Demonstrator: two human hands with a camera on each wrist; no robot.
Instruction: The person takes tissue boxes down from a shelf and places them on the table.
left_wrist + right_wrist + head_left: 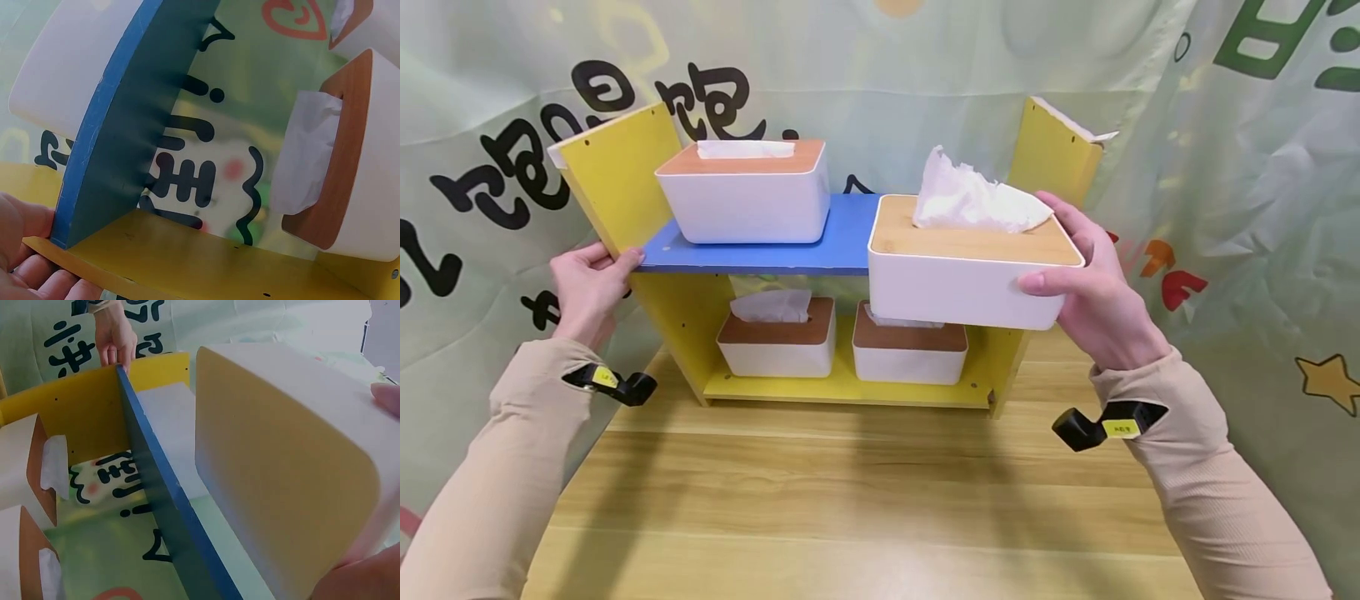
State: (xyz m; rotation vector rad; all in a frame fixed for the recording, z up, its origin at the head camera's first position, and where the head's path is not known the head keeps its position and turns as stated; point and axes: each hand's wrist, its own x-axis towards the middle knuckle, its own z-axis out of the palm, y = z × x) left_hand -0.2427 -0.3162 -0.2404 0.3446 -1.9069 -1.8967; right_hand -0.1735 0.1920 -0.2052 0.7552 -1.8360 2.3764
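My right hand [1097, 283] grips a white tissue box [955, 287] with a light wooden lid by its right end, thumb on the front face. A crumpled tissue stands out of its slot. In the head view the box is in front of the right part of the blue shelf board [850, 242]; the right wrist view shows its underside [281, 469] raised above the board's edge. My left hand [591, 287] pinches the left yellow side panel [621, 179] of the shelf, close to the blue board's end. Another tissue box [745, 204] sits on the board's left half.
Two more tissue boxes with darker lids, a left one [778, 346] and a right one [910, 354], stand on the yellow bottom board [850, 392]. A right side panel [1052, 150] rises behind the held box. The shelf stands on a wooden table [850, 500] before a printed curtain [880, 58].
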